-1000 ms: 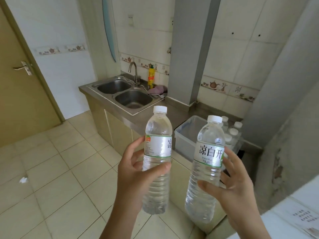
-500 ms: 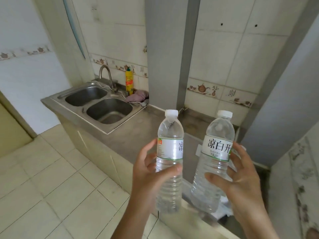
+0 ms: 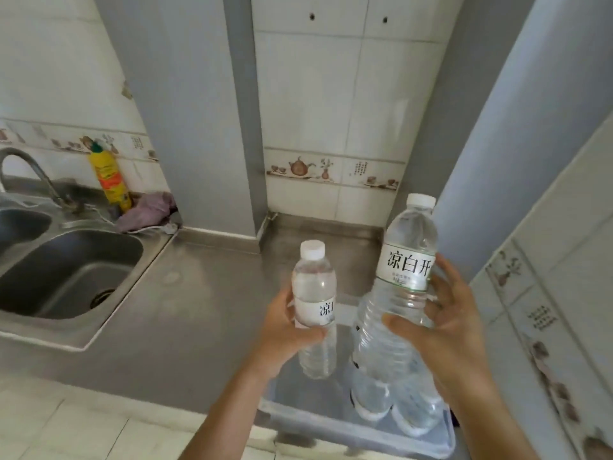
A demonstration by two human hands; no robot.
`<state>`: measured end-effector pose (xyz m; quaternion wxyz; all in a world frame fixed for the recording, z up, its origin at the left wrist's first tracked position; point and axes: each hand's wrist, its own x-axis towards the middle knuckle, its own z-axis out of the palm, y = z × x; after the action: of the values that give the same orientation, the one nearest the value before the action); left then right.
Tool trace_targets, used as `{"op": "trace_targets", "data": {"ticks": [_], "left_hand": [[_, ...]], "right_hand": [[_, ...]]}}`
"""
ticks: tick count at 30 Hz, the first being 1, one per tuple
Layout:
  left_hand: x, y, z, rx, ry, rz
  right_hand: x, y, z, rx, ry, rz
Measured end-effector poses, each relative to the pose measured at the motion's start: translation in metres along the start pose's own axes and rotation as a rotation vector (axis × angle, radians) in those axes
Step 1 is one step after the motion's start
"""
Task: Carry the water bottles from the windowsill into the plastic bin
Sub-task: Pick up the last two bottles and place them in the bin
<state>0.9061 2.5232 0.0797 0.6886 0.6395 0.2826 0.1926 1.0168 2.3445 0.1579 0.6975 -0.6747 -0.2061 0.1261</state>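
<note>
The left hand (image 3: 285,330) is wrapped around a small water bottle (image 3: 315,310), and the right hand (image 3: 441,330) grips a larger water bottle (image 3: 398,293) — both upright, white caps on top, held side by side above the clear plastic bin (image 3: 331,423). The bin sits on the steel counter (image 3: 185,310), at its near edge. Inside the bin, under the larger bottle, stand more bottles (image 3: 391,403) — probably two or three, though the clear plastic blurs together.
</note>
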Motion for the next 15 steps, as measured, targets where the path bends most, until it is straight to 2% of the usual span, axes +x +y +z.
{"op": "trace_targets", "data": {"ticks": [5,10,15], "left_hand": [[0.044,-0.030,-0.007,0.117,-0.215,-0.196],[0.059,-0.045,-0.003,0.443,-0.522,-0.186],[0.063,-0.054,-0.001,0.510,-0.626,-0.203]], "right_hand": [[0.017,0.008,0.018,-0.073,0.116,-0.016],[0.021,0.016,0.033,-0.108,0.127,0.017],[0.021,0.015,0.043,-0.218,0.092,-0.025]]}}
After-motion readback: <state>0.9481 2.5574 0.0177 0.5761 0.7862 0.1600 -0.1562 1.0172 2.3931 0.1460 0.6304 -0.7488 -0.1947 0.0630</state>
